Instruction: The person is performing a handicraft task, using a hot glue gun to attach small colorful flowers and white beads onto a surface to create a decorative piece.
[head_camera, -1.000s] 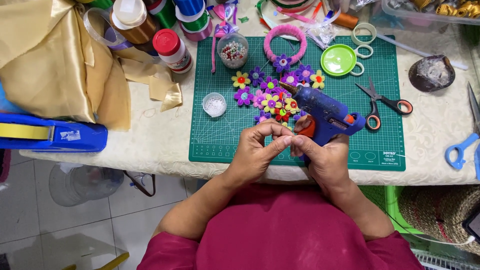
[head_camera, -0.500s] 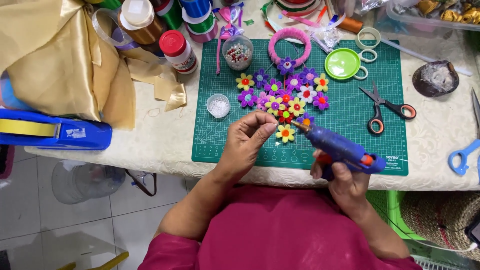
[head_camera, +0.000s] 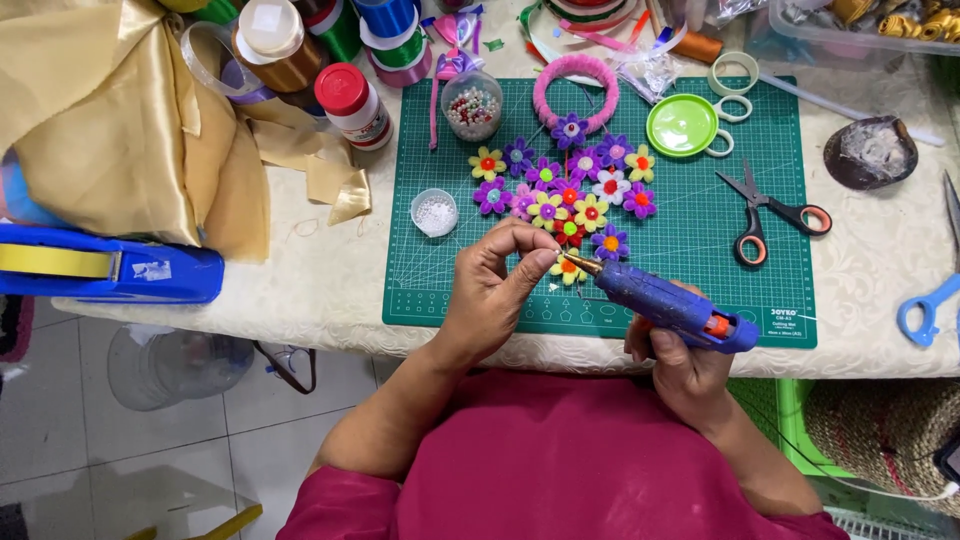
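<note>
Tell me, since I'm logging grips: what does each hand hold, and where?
Right hand holds the blue glue gun by its handle. Left hand pinches something tiny at the nozzle; too small to identify.

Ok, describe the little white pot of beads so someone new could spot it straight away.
Find the green cutting mat on the cream tablecloth. At its left edge, left of the felt flowers, sits the small round white pot. Unlike the taller clear bead jar further up, it is shallow, open and holds only white beads.
</note>
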